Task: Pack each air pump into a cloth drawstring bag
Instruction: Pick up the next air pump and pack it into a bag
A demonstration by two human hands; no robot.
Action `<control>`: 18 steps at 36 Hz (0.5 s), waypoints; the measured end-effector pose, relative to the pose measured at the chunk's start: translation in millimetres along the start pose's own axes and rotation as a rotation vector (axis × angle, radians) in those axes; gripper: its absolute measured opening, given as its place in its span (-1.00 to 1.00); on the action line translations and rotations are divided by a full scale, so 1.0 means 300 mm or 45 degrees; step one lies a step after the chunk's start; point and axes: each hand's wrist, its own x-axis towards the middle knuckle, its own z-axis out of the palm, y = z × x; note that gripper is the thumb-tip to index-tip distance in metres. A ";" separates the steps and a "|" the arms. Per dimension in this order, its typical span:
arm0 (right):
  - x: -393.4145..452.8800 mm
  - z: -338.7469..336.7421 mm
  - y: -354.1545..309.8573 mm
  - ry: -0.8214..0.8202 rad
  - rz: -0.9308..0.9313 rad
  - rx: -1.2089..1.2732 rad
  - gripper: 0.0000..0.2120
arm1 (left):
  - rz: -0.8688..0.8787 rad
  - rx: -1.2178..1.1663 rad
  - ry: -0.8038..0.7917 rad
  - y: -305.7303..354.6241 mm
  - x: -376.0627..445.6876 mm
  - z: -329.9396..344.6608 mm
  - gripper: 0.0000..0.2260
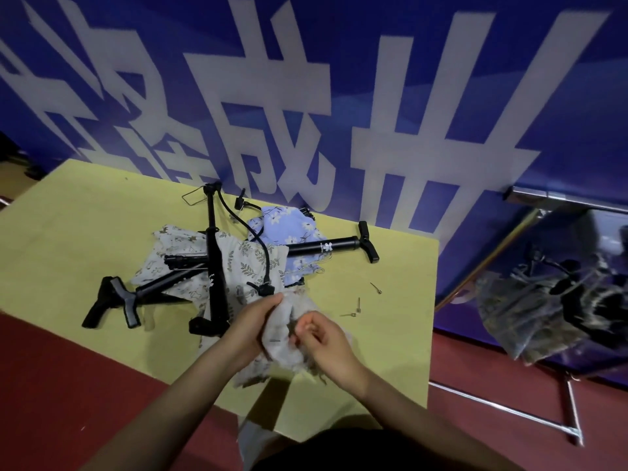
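On the yellow table (85, 212) three black air pumps (214, 253) lay unbagged among floral bags; our left hand (249, 322) and right hand (324, 338) pinched a pale cloth bag (282, 334); we judged its mouth needed spreading wide.

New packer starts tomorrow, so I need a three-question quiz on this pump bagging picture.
1. True or false: both hands grip the same cloth bag.
2. The pump with the white logo lies partly on which bag? A) blue floral bag B) plain red C) striped green
3. What small metal things lie loose on the table right of the hands?

Key: 1 true: left hand, right hand. 2 A. 3 needles.
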 end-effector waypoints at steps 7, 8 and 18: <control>-0.025 -0.005 0.038 0.091 -0.182 -0.516 -0.92 | 0.111 -0.241 -0.179 0.003 -0.108 0.004 -0.67; -0.033 -0.016 0.038 0.062 -0.212 -0.599 -0.90 | 0.121 -0.264 -0.188 -0.004 -0.116 -0.006 -0.68; -0.108 -0.083 0.102 -0.249 -0.130 -0.967 -0.86 | 0.104 -0.290 -0.116 -0.117 -0.139 -0.022 -0.63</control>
